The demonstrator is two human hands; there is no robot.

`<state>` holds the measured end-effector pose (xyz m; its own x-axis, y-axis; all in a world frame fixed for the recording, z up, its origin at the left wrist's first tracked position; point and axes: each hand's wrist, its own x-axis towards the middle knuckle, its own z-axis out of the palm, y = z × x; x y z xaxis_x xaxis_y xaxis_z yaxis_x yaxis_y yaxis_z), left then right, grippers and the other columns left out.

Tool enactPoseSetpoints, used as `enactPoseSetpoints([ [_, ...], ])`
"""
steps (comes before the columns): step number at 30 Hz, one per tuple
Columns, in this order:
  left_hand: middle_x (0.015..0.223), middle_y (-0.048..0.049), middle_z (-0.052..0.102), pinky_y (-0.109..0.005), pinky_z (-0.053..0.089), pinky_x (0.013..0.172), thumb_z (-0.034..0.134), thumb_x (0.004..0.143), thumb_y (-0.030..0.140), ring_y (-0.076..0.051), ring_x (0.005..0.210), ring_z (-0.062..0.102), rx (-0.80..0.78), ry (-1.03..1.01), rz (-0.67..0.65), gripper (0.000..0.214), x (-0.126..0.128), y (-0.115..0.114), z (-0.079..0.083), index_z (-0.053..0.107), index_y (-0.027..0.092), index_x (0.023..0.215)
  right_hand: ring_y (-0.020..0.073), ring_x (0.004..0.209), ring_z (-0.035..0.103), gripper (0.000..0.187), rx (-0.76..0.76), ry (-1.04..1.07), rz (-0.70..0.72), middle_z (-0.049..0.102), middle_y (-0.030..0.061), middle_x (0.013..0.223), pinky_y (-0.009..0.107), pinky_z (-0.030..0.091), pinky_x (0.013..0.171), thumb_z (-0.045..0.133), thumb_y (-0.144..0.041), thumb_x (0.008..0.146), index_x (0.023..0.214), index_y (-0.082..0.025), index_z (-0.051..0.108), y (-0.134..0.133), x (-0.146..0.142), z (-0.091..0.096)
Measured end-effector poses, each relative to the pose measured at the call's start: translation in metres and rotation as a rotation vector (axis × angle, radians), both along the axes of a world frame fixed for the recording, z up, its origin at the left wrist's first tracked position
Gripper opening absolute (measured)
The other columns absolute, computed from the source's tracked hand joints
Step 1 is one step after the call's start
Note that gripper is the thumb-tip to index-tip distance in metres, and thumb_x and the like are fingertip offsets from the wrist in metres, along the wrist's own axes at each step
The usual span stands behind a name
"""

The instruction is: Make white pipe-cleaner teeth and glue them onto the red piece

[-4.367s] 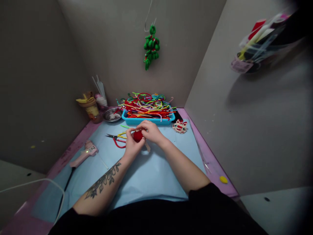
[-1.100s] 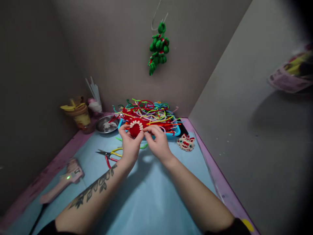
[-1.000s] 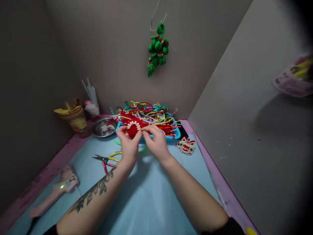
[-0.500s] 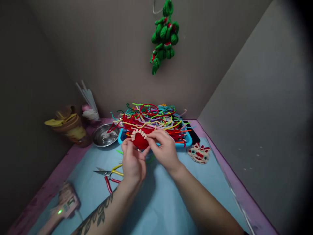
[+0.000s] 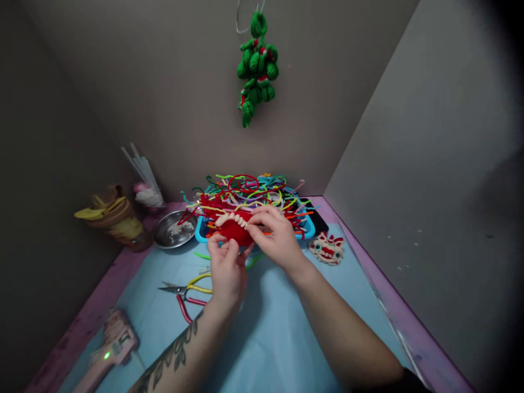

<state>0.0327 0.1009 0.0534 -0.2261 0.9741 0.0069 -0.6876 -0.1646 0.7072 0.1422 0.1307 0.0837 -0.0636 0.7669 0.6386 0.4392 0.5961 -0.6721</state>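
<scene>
In front of the tray I hold up a rounded red piece [image 5: 234, 233] with a cream bumpy trim [image 5: 231, 219] along its upper edge. My left hand [image 5: 228, 267] grips it from below, thumb on the near face and fingers around its lower side. At the upper right, the fingertips of my right hand [image 5: 275, 236] are pinched on the end of the cream trim. Part of the red piece is hidden behind my fingers. Below and left of my left hand lie scissors with yellow handles [image 5: 200, 285] and a red-handled tool [image 5: 184, 308], partly covered by my wrist.
A blue tray [image 5: 201, 231] heaped with colourful pipe cleaners [image 5: 249, 191] stands behind my hands. Left of it is a metal bowl [image 5: 164, 232] with small white bits. A lit glue gun [image 5: 118, 341] lies front left. A cream-and-red figure [image 5: 327, 249] rests at right.
The red piece has tipped, so its cream trim looks flatter than the earlier arch. My left thumb has moved onto its near face. The whole view has shifted slightly.
</scene>
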Motion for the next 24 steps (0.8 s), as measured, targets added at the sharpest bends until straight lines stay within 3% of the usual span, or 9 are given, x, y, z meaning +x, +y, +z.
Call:
enactPoseSetpoints([
  [4,0.094,-0.0011,0.067,-0.032,0.053,0.079,0.073,0.068,0.023,-0.016,0.088,0.065,0.017,0.024,0.022,0.037,-0.001,0.002,0.000,0.046,0.024,0.094,0.0181,0.091,0.058,0.009,-0.006,0.045,0.000,0.061,0.0044,0.090,0.034,0.048,0.084,0.058,-0.017,0.080,0.074,-0.021,0.064,0.000,0.001,0.003],
  [7,0.105,-0.0046,0.065,-0.032,0.052,0.082,0.073,0.069,0.022,-0.017,0.094,0.063,0.017,0.038,-0.051,0.042,-0.001,0.001,0.002,0.052,0.024,0.105,0.0176,0.089,0.058,0.010,-0.020,0.057,0.013,0.061,0.0041,0.089,0.033,0.048,0.083,0.056,-0.016,0.081,0.075,-0.021,0.063,0.001,0.003,0.002],
  [14,0.104,-0.0030,0.065,-0.036,0.053,0.080,0.071,0.069,0.020,-0.017,0.092,0.061,-0.032,0.005,-0.202,0.030,-0.006,-0.002,0.010,0.059,0.021,0.096,0.0194,0.095,0.056,0.009,0.019,-0.026,-0.023,0.060,0.0054,0.092,0.036,0.045,0.089,0.056,-0.018,0.082,0.079,-0.020,0.064,0.004,0.009,0.000],
  [18,0.098,-0.0009,0.066,-0.037,0.054,0.080,0.065,0.072,0.014,-0.014,0.084,0.063,-0.066,-0.053,-0.230,0.026,-0.011,-0.001,0.019,0.059,0.021,0.095,0.0227,0.106,0.053,0.010,0.106,-0.030,-0.117,0.059,0.0077,0.102,0.041,0.041,0.095,0.058,-0.020,0.082,0.088,-0.021,0.066,-0.013,0.008,0.012],
  [20,0.094,0.0000,0.066,-0.031,0.054,0.080,0.060,0.074,0.010,-0.012,0.079,0.064,-0.100,-0.025,-0.203,0.022,-0.012,-0.002,0.021,0.060,0.020,0.093,0.0234,0.106,0.052,0.012,0.150,0.013,-0.166,0.059,0.0084,0.102,0.042,0.040,0.096,0.056,-0.021,0.083,0.090,-0.022,0.066,-0.031,-0.001,0.021],
  [22,0.082,0.0003,0.064,-0.023,0.054,0.074,0.051,0.078,0.009,-0.011,0.073,0.064,-0.168,0.062,-0.116,0.015,-0.011,-0.007,0.019,0.061,0.016,0.086,0.0221,0.098,0.055,0.014,0.141,0.006,-0.083,0.062,0.0075,0.094,0.041,0.043,0.092,0.052,-0.020,0.084,0.086,-0.021,0.066,-0.055,-0.023,0.027],
  [24,0.068,0.0007,0.058,-0.022,0.054,0.065,0.042,0.081,0.012,-0.013,0.069,0.063,-0.244,0.147,-0.031,0.021,-0.009,-0.016,0.014,0.062,0.016,0.076,0.0202,0.089,0.059,0.014,0.061,-0.160,0.185,0.065,0.0056,0.086,0.037,0.047,0.085,0.051,-0.020,0.083,0.082,-0.021,0.066,-0.083,-0.059,0.025],
])
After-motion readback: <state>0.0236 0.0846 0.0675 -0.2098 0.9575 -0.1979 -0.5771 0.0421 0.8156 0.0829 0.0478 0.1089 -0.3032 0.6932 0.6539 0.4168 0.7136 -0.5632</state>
